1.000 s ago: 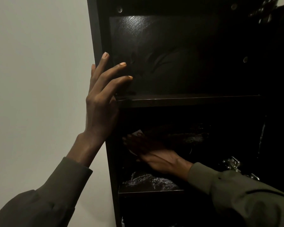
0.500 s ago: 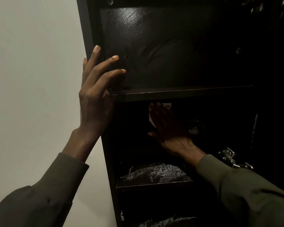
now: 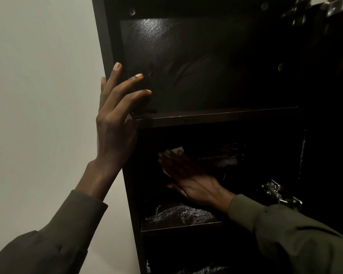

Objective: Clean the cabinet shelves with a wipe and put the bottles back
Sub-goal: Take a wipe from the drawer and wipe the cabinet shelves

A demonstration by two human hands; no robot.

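Pale wall (image 3: 38, 95) at left; left hand (image 3: 115, 123), fingers spread wide, braces on dark cabinet (image 3: 99, 36) side panel at the upper shelf (image 3: 216, 115) edge; right hand (image 3: 188, 175) presses white wipe (image 3: 176, 150) flat inside compartment below; hinge (image 3: 275, 192) at right.

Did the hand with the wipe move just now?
Yes. The right hand slid the wipe left across the back wall, away from the metal hinge and toward the cabinet's left side panel.

no readable text, no labels, no brand marks, no numbers, no signs anywhere in view
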